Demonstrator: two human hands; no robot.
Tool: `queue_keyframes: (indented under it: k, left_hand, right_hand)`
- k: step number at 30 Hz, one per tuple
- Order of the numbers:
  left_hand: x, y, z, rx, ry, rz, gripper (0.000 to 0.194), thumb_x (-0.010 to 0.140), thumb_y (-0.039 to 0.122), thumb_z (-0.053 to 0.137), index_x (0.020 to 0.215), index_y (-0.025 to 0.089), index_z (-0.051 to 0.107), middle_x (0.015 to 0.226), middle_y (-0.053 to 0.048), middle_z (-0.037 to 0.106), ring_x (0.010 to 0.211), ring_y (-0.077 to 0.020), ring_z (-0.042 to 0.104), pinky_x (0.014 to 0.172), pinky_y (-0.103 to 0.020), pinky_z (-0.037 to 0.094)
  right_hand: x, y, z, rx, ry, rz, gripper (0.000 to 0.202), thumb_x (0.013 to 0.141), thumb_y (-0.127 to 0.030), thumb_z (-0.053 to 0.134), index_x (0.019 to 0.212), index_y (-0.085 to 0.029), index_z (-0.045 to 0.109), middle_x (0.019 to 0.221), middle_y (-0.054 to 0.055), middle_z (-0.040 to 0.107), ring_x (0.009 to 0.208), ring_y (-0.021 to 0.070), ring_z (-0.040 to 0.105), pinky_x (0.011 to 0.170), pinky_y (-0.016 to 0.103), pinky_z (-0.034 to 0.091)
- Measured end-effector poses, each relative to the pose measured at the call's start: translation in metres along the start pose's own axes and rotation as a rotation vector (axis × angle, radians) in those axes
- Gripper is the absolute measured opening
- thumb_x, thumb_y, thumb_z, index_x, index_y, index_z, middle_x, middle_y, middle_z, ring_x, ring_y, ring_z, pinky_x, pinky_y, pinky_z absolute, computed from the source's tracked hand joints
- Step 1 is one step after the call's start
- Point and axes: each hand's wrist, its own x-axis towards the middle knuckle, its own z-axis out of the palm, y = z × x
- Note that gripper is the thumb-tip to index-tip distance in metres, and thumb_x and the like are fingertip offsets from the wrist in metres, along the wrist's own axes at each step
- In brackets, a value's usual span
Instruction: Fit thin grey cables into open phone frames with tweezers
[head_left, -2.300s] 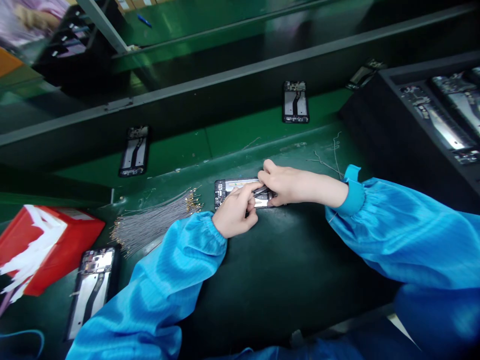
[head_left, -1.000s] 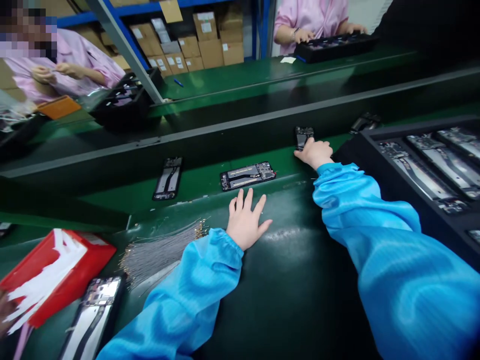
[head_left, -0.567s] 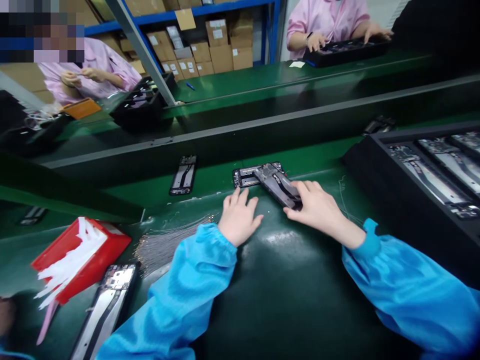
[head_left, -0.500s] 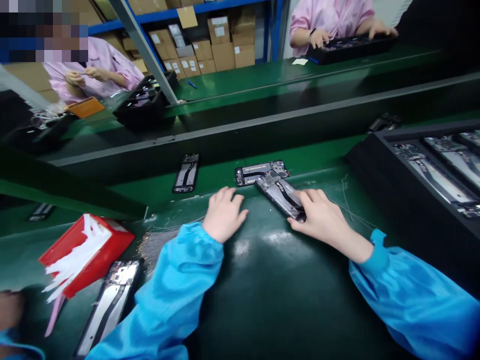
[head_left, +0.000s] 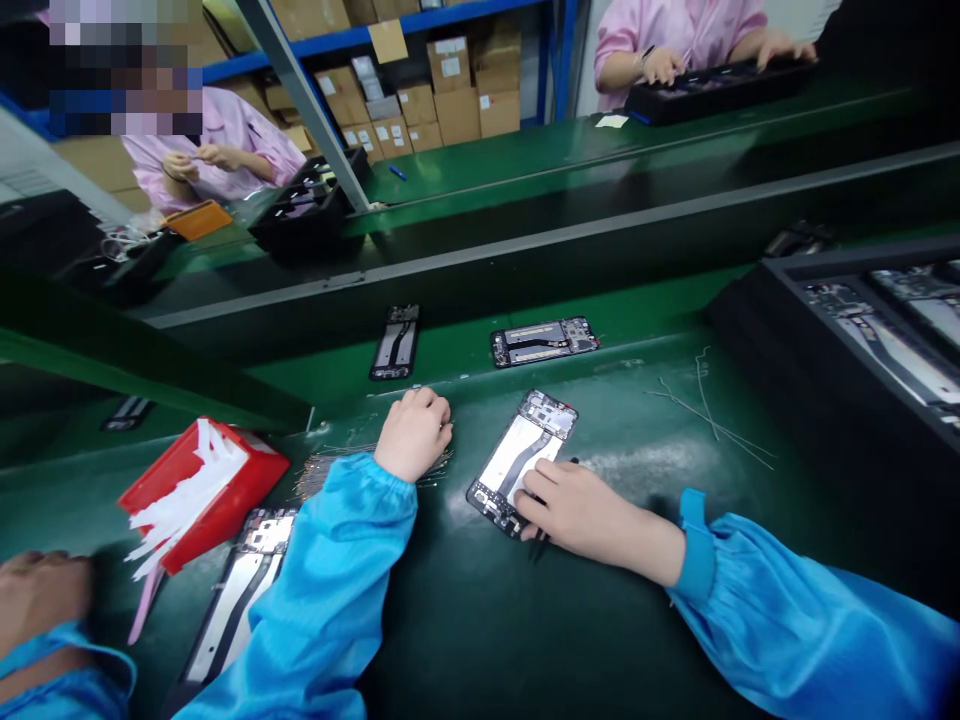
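My right hand [head_left: 576,508] has its fingers curled over the lower right edge of an opened phone [head_left: 517,455], which lies tilted on the green mat with circuit board, pale plate and black flex cable showing. My left hand [head_left: 414,432] is closed at the end of a bundle of thin wires [head_left: 328,470]; its fingertips are hidden, so I cannot tell what is in them. Beyond the hands, one opened phone [head_left: 546,342] lies crosswise and another opened phone [head_left: 395,345] lengthwise.
A red box with white strips [head_left: 217,495] stands left, near a partly covered phone [head_left: 229,610]. Another person's hand [head_left: 45,600] rests at the left edge. Loose wires [head_left: 712,420] lie right, before a black tray [head_left: 780,330] of phones. Two people in pink work beyond the divider [head_left: 480,250].
My right hand has brought the phone nearer and turned it the other way, now lying on the mat. My left hand has moved left to the wires and curled its fingers.
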Motion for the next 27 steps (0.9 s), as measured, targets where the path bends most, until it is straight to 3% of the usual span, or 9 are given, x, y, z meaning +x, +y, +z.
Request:
queue_keyframes:
  k: [6, 11, 15, 18, 22, 27]
  left_hand:
    - [0.002, 0.004, 0.001, 0.043, 0.051, 0.024, 0.01, 0.078, 0.017, 0.045, 0.077, 0.018, 0.055, 0.086, -0.007, 0.054, 0.082, -0.0222, 0.048, 0.069, -0.033, 0.039]
    - [-0.004, 0.032, 0.007, -0.091, 0.179, 0.239, 0.014, 0.084, 0.02, 0.04, 0.083, 0.017, 0.053, 0.084, -0.005, 0.055, 0.081, -0.0199, 0.049, 0.071, -0.033, 0.038]
    - [-0.008, 0.05, 0.02, -0.199, 0.226, 0.321, 0.018, 0.087, 0.017, 0.035, 0.084, 0.016, 0.053, 0.083, -0.005, 0.054, 0.078, -0.0176, 0.05, 0.07, -0.031, 0.041]
    - [-0.01, 0.051, 0.027, -0.352, 0.25, 0.31, 0.016, 0.086, 0.016, 0.037, 0.085, 0.015, 0.053, 0.088, -0.006, 0.051, 0.081, -0.0156, 0.05, 0.073, -0.028, 0.044]
    - [-0.011, 0.047, 0.029, -0.457, 0.271, 0.289, 0.014, 0.085, 0.016, 0.038, 0.083, 0.016, 0.053, 0.089, -0.006, 0.05, 0.081, -0.0144, 0.051, 0.074, -0.025, 0.045]
    - [-0.011, 0.046, 0.029, -0.33, 0.276, 0.263, 0.015, 0.085, 0.018, 0.041, 0.077, 0.016, 0.054, 0.077, -0.004, 0.052, 0.074, -0.0159, 0.048, 0.068, -0.028, 0.041]
  right_hand:
    - [0.018, 0.01, -0.002, 0.019, 0.011, 0.047, 0.023, 0.086, -0.033, 0.04, 0.087, -0.02, 0.059, 0.082, 0.007, 0.059, 0.077, 0.0219, 0.05, 0.067, 0.036, 0.039]
    - [0.017, 0.027, 0.003, 0.038, 0.078, 0.209, 0.018, 0.084, -0.028, 0.044, 0.083, -0.016, 0.057, 0.08, 0.009, 0.056, 0.077, 0.0229, 0.049, 0.066, 0.036, 0.039]
    - [0.014, 0.036, -0.001, 0.326, 0.306, 0.282, 0.011, 0.082, -0.016, 0.042, 0.082, -0.017, 0.053, 0.09, 0.009, 0.052, 0.089, 0.0211, 0.047, 0.077, 0.035, 0.041]
    - [0.016, 0.039, -0.006, 0.618, 0.461, 0.344, 0.013, 0.086, -0.019, 0.038, 0.088, -0.018, 0.05, 0.096, 0.008, 0.05, 0.096, 0.0183, 0.048, 0.085, 0.035, 0.04]
    - [0.023, 0.042, -0.003, 0.859, 0.449, 0.381, 0.016, 0.088, -0.023, 0.039, 0.093, -0.019, 0.053, 0.094, 0.006, 0.055, 0.094, 0.0158, 0.052, 0.086, 0.033, 0.041]
    - [0.028, 0.045, 0.009, 0.859, 0.475, 0.347, 0.011, 0.082, -0.019, 0.05, 0.091, -0.019, 0.056, 0.092, 0.004, 0.06, 0.09, 0.016, 0.055, 0.082, 0.031, 0.043]
